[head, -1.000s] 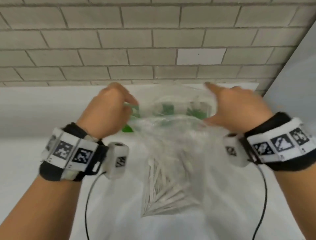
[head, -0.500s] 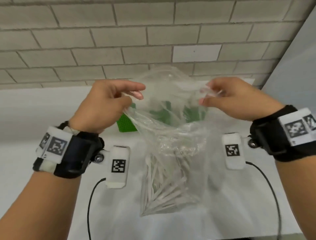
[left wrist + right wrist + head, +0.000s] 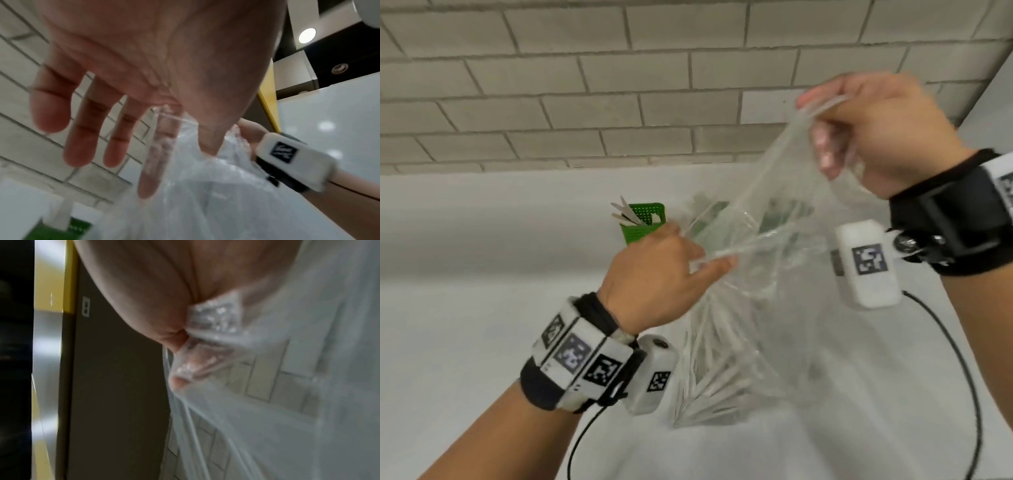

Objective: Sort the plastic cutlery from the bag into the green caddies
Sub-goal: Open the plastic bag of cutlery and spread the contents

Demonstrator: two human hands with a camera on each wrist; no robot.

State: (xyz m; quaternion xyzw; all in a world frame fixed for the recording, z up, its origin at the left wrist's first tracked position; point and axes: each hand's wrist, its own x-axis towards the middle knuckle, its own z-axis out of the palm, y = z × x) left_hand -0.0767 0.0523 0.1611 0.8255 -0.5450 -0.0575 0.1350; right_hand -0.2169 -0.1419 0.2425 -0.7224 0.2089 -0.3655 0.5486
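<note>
Clear plastic film is what you are working: your right hand [image 3: 887, 126] clamps one edge of the bag [image 3: 767, 274] high, your left hand [image 3: 657, 274] pinches the other lower down. Pull them evenly apart so the mouth opens without tearing. The white cutlery [image 3: 709, 380] lies bunched at the bag's bottom on the desk [image 3: 465, 308], well below both grips; a green caddy [image 3: 642, 222] stands just beyond your left hand.
</note>
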